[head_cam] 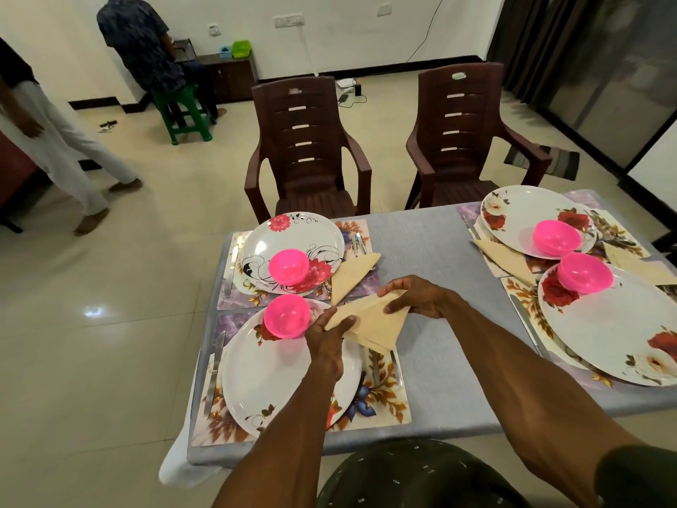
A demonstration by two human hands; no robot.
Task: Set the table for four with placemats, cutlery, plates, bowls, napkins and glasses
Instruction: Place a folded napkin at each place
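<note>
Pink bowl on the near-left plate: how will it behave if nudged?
The pink bowl looks like thin plastic, so probably light. It sits on the glossy near-left plate, near its rim, so it would likely slide rather than tip, possibly off the edge.

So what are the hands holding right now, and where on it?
Both hold the folded beige napkin: the left hand pinches its left corner, the right hand grips its upper right edge.

Glossy smooth white plate (pixel 278 375) at seven o'clock, shiny pink plastic bowl (pixel 287 317), matt cream cloth napkin (pixel 373 320) at centre, metal knife (pixel 214 375), matt grey woven tablecloth (pixel 421 243), brown moulded plastic chairs (pixel 307 148) at twelve o'clock.
</note>
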